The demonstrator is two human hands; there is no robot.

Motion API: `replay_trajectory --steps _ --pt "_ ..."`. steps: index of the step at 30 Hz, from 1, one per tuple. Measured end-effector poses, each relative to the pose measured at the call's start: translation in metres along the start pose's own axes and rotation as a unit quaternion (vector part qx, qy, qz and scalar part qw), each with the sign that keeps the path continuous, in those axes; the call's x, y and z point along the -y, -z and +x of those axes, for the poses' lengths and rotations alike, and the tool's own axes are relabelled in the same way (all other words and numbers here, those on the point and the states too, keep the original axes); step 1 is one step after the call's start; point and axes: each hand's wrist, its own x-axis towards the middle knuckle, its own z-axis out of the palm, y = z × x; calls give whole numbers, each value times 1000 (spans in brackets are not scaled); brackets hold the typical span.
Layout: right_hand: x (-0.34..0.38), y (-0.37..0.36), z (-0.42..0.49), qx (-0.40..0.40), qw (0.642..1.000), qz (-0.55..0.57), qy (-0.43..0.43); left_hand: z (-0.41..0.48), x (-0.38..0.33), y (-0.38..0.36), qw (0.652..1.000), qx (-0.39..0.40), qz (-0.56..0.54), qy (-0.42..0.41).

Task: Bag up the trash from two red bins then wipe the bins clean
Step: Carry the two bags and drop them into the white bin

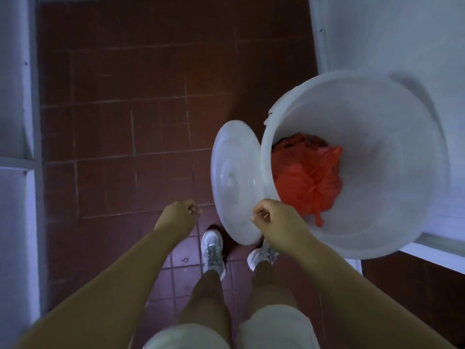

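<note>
Right hand (274,222): fingers curled, apparently pinching the lower rim of the lid (234,177), which stands on edge against the bucket (390,127). Left hand (178,212): closed in a fist, apart from the lid, nothing visible in it. Risk: a one-handed pinch on a smooth rim looks thin. If it slips, the lid likely drops to the tiled floor (125,122) by the shoes, or swings back over the opening. Bag (307,177), red and knotted, lies at the bucket bottom, just beyond and right of the right hand, below the rim. Reaching it means going in over the rim. No red bin in view.
</note>
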Motion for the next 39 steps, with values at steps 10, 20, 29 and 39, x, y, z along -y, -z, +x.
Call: replay_trajectory --steps 10,20,29,39 --pt "-5 -79 136 49 969 -228 84 147 42 -87 998 64 10 -18" --pt "-65 -183 207 -97 946 -296 93 280 62 -166 989 88 -66 -97" --pt "-93 -197 223 -120 921 -364 71 303 55 -201 967 62 -217 -122" --pt "-52 -200 182 -166 908 -354 151 236 94 -131 989 4 -124 -82"
